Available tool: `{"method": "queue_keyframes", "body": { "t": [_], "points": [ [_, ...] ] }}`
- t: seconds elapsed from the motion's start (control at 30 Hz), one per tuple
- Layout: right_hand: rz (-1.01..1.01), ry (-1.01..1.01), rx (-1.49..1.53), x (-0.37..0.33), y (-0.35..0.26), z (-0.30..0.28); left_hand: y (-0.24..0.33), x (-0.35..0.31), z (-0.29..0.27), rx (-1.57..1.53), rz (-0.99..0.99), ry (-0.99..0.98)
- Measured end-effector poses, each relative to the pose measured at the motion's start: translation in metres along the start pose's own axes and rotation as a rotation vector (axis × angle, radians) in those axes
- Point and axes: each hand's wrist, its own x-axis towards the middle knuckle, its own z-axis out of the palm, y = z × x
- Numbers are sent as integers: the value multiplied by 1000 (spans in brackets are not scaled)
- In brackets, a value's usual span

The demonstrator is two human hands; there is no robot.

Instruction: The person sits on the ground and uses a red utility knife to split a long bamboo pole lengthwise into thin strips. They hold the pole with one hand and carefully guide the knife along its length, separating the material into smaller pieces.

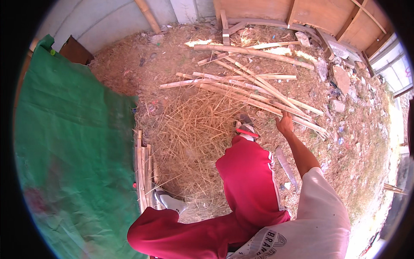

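My right hand reaches forward to the near edge of a loose pile of split bamboo strips. Its thumb and fingers look apart, with the fingertips at the nearest strips; whether they touch is hard to make out. The strips are pale and long, and lie crossed over one another on the ground. My left hand does not show. Below the pile, a heap of thin straw-like shavings spreads between my feet. More bamboo strips lie stacked together by my left foot.
A green sheet covers the left side. One thicker bamboo pole lies beyond the pile. Broken stones and litter are scattered at right. A flat grey piece lies beside my right leg. Grey walls and wooden panels close off the back.
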Motion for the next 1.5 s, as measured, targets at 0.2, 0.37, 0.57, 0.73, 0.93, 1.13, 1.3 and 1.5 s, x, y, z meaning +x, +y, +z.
{"method": "queue_keyframes", "body": {
  "t": [0.2,0.37,0.57,0.73,0.93,1.13,1.3,1.5],
  "points": [
    [122,-176,-261,47,81,-32,5,-5,2,-11,32,23],
    [-1,-305,-346,47,116,-31,8,-7,1,-30,63,40],
    [93,-289,-419,42,90,-21,18,-12,-4,-38,130,65],
    [108,-300,-474,59,88,-20,29,-12,-12,-60,189,94],
    [163,-317,-211,92,109,-7,34,-15,-29,-93,261,117],
    [181,-298,-239,107,121,2,37,-15,-40,-126,329,176],
    [191,-331,-366,103,78,-7,37,-23,-49,-128,379,243],
    [45,-363,-432,134,137,-16,28,-15,-49,-166,386,224]
  ]
}}
